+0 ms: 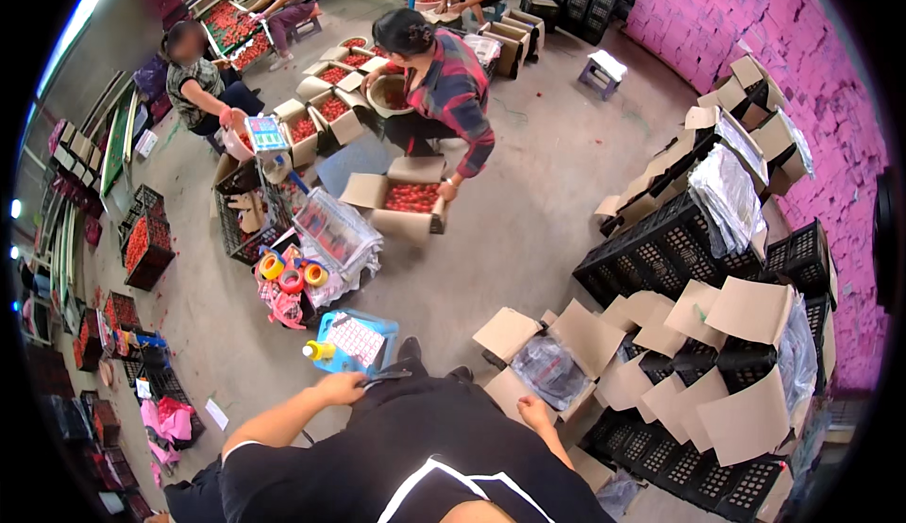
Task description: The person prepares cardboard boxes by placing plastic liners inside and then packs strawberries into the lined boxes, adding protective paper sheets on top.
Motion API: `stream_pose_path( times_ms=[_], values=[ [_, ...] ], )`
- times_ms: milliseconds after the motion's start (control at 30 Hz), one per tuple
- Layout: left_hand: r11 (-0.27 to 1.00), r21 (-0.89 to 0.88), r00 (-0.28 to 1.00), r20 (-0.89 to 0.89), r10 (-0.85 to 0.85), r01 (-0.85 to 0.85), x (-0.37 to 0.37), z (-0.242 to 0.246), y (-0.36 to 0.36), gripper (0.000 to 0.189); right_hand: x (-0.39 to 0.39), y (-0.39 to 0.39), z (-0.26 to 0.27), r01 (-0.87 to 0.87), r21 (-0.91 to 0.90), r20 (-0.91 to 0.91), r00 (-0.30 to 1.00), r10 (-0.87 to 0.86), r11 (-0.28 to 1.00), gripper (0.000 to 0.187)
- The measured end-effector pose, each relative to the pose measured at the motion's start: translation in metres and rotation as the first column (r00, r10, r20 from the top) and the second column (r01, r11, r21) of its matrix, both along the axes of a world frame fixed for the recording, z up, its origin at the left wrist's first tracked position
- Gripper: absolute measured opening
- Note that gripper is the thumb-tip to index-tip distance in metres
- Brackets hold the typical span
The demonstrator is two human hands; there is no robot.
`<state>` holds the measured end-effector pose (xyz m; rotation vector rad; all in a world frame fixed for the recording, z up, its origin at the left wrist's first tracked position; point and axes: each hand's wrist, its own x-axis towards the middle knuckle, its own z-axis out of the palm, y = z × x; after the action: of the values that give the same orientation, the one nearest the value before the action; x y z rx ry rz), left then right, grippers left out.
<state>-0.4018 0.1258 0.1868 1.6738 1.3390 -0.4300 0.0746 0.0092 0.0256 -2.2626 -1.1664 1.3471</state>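
Observation:
My left hand (345, 388) is closed around a dark, slim tool, perhaps scissors, whose kind I cannot make out for sure, near my waist. Just beyond it stands a blue plastic stool (388, 327) with a printed sheet (356, 339) and a yellow bottle (320, 350) on it. At my other side, my right hand (536, 412) has its fingers curled, with nothing visible in them. It is close to an open crate lined with cardboard flaps (507, 332), which holds a folded clear plastic bag (551, 373).
A co-worker in a plaid shirt (453, 91) grips a box of small red fruit (413, 198) ahead. Tape rolls (291, 281) and a digital scale (266, 133) stand left of it. Stacked black crates (658, 247) line the right, before a pink wall (750, 20). Other people sit farther back.

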Motion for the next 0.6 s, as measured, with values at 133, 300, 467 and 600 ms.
stream_pose_path(
  times_ms=[133,300,467,600],
  values=[
    [0.998,-0.01,0.976,-0.206,-0.068,0.067,-0.029,-0.017,-0.019,0.038,0.01,-0.014,-0.004,-0.001,-0.134,0.012,1.0,0.003,0.991,0.029],
    [0.977,-0.071,0.963,0.17,0.208,-0.199,0.033,-0.001,0.017,0.04,0.022,-0.017,-0.017,-0.021,0.002,0.065,0.998,0.021,1.0,0.026],
    [0.997,0.072,0.966,0.257,-0.016,-0.003,0.044,-0.018,0.014,0.04,0.006,0.022,0.001,-0.005,-0.023,0.024,1.0,0.005,1.0,0.027],
    [0.99,0.078,0.992,0.043,-0.117,0.114,0.035,0.032,0.049,0.047,-0.009,0.046,0.001,-0.028,-0.039,0.021,0.999,0.028,0.999,0.028]
  ],
)
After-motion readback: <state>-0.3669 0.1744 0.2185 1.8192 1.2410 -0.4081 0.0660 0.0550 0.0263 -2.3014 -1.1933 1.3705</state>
